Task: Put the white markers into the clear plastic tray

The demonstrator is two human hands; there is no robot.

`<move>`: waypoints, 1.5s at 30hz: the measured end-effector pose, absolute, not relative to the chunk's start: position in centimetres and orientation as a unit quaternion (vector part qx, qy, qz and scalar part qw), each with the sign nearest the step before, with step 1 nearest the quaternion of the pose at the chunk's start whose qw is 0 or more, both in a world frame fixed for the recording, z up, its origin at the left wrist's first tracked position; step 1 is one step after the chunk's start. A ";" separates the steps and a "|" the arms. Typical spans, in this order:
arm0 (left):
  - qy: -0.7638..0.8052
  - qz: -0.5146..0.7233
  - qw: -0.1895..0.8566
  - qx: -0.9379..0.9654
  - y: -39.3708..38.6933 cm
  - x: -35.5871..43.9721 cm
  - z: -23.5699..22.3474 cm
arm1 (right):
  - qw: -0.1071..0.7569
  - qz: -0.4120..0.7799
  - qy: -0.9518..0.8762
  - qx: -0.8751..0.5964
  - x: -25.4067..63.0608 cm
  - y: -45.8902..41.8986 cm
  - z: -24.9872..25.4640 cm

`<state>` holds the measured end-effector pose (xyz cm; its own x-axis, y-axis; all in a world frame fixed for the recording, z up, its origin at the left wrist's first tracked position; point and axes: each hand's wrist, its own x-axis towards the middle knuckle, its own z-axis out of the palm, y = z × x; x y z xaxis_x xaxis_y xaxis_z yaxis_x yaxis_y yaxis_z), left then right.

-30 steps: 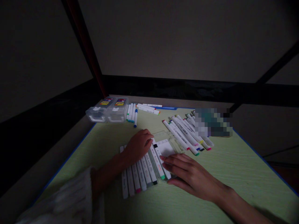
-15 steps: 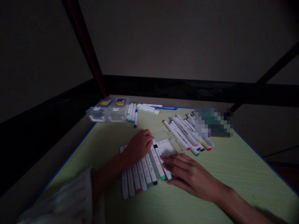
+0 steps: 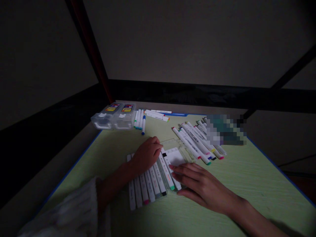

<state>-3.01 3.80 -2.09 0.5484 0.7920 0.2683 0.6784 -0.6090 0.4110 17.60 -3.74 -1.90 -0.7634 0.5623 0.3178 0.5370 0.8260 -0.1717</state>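
Observation:
On the table an open clear plastic case (image 3: 183, 152) holds white markers. My left hand (image 3: 146, 154) is closed, its fingers curled at the far end of a green-tipped marker (image 3: 166, 171); the exact grip is partly hidden. My right hand (image 3: 197, 184) rests at the case's right side with fingers stretched out and apart. Its fingertips touch a white marker with a black band (image 3: 172, 172), and the thumb lies near that marker's close end. Under and beside my left wrist, several white markers (image 3: 145, 189) lie side by side in the left part of the case.
A loose pile of white markers (image 3: 195, 140) with coloured ends lies to the right, beside a blurred-out object (image 3: 225, 130). At the back left stand two clear cases (image 3: 123, 120), with more markers (image 3: 138, 119) near them. A blue strip edges the table (image 3: 247, 184).
Almost nothing differs. Both hands keep their places at the case, and the markers lie as before.

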 end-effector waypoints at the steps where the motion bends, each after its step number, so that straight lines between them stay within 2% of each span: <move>1: 0.424 0.216 0.132 0.870 3.8 -3.0 -2.0 | 0.180 0.035 -0.939 -0.292 17.6 -3.7 -1.9; 21: 0.421 0.249 0.144 0.860 3.9 -3.2 -2.4 | 0.172 0.036 -0.941 -0.290 17.6 -3.8 -1.8; 37: 0.465 0.277 0.084 0.836 4.0 -3.5 -2.5 | 0.164 0.038 -0.942 -0.290 17.6 -3.8 -1.7; 45: 0.505 0.248 0.059 0.824 4.4 -4.0 -2.4 | 0.154 0.042 -0.940 -0.300 17.7 -3.9 -1.7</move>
